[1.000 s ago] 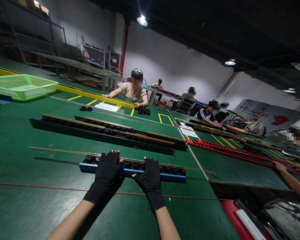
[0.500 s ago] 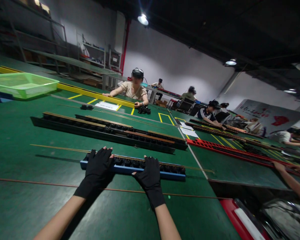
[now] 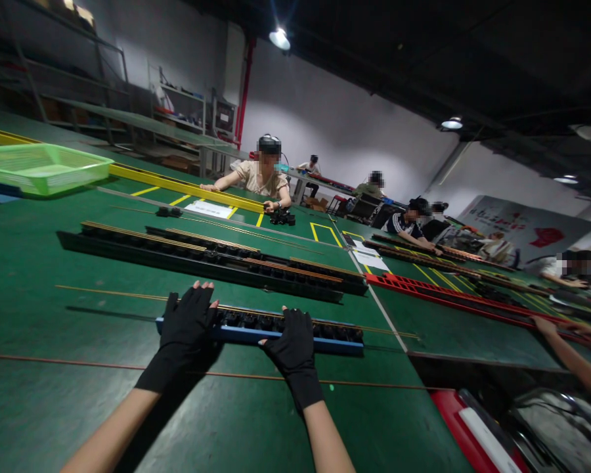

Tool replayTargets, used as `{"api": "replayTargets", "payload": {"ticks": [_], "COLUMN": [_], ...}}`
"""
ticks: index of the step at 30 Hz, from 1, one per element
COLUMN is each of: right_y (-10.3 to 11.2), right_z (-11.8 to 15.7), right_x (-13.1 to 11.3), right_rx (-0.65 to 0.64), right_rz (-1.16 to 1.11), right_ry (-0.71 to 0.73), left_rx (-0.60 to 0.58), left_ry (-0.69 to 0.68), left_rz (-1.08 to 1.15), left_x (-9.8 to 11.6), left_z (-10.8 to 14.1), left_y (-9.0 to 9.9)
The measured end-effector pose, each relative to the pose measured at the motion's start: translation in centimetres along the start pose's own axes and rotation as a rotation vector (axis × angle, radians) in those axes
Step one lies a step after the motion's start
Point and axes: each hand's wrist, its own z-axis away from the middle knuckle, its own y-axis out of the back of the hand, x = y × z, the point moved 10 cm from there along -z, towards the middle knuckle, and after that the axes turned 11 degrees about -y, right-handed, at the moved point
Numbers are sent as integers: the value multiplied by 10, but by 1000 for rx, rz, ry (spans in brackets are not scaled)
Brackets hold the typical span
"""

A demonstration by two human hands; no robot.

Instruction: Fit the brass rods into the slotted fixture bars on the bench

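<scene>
A short blue rail lies lengthwise across the green table before me, with a row of black parts set along it. Thin brass-coloured rods run along the top of these parts and stick out past both ends. My left hand, in a black fingerless glove, is bent over the rail near its left end, its palm hiding that stretch. Gloved the same way, my right hand grips the rail right of its middle, thumb at the near side and fingers over the top.
Beyond the blue rail lies a long black rail with rods on it. A reddish rod crosses the table nearer me. At left stands a green basket; a red rail extends right. Co-workers sit around.
My left hand has shifted slightly left and up along the blue rail. My right hand stays on the rail, and the whole view has moved a little.
</scene>
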Motion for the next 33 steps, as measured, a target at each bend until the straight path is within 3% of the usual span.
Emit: {"api": "replayTargets", "payload": {"ticks": [3, 8, 17, 23, 27, 33], "right_y": [-2, -5, -6, -7, -7, -8], "right_z": [0, 0, -1, 0, 0, 0], "right_x": [0, 1, 3, 3, 2, 4], "right_rx": [-8, -38, -67, -51, -59, -64], "right_rz": [2, -7, -15, -23, -21, -23], "right_ry": [-6, -16, -41, -28, -31, -35], "left_rx": [39, 4, 29, 95, 62, 66], "left_ry": [4, -12, 57, -8, -109, -69], "left_rz": [-38, -44, 42, 66, 59, -17], "left_x": [-8, -11, -16, 10, 26, 18], "left_z": [8, 16, 14, -4, -5, 1], "left_y": [8, 0, 2, 28, 11, -11]}}
